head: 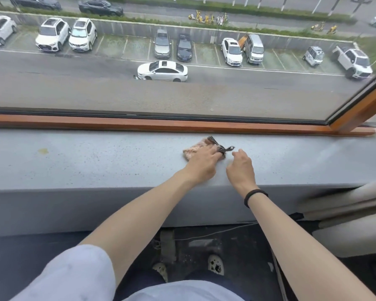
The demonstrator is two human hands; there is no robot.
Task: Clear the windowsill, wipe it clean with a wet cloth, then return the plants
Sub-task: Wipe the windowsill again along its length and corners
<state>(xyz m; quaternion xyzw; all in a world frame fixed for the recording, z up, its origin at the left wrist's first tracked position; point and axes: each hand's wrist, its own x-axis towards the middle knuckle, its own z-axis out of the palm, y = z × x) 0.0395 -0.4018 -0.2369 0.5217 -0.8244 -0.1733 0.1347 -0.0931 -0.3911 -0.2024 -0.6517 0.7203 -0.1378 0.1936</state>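
Observation:
A wide grey speckled windowsill (85, 161) runs across the view below an orange-brown window frame (139, 123). A small pink cloth (193, 148) with a dark patterned edge lies on the sill, right of centre. My left hand (202, 164) lies flat on the cloth with straight fingers and presses it down. My right hand (242, 168) hovers just right of the cloth with its fingers curled, and it holds nothing that I can see. A black band sits on the right wrist. No plants are in view.
A small yellowish stain (44, 151) marks the sill at the left. A beige chair or couch edge (345, 205) stands at the right, close to the sill's front face. A thin cable (215, 233) runs along the dark floor by my feet. The window glass rises behind the sill.

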